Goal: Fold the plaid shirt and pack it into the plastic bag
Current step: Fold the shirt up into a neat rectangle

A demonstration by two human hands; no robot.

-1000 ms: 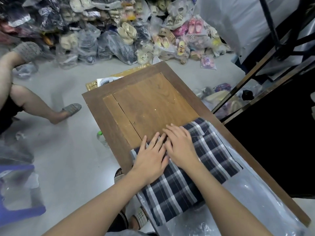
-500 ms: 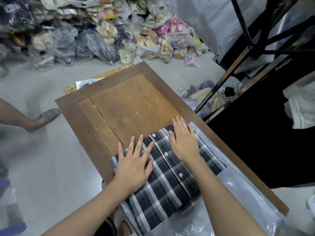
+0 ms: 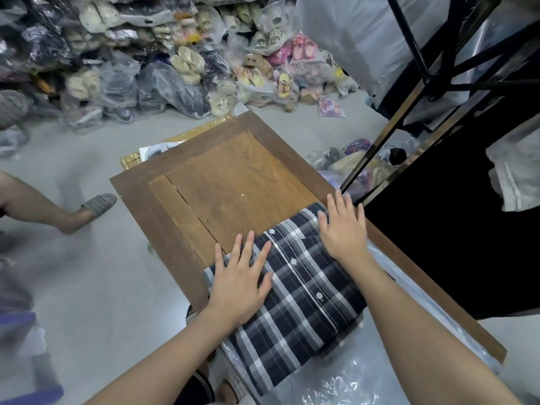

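A dark navy and white plaid shirt [image 3: 301, 290] lies folded into a rectangle on the near half of a wooden table [image 3: 233, 182], its button placket facing up. My left hand [image 3: 241, 283] presses flat on the shirt's left side, fingers spread. My right hand [image 3: 343, 229] lies flat on the shirt's far right corner, fingers straight and reaching past the cloth's edge. A clear plastic bag [image 3: 344, 384] lies under and in front of the shirt, along the table's near right side.
Another person's leg and grey slipper [image 3: 98, 203] stand on the floor to the left. Bagged shoes [image 3: 187, 62] pile up beyond the table. A black metal rack [image 3: 432, 68] rises at the right. Purple plastic furniture [image 3: 26, 323] sits at the lower left.
My hands have slid apart across the shirt, the left toward its left edge and the right toward its far right corner. The button placket between them has come into view.
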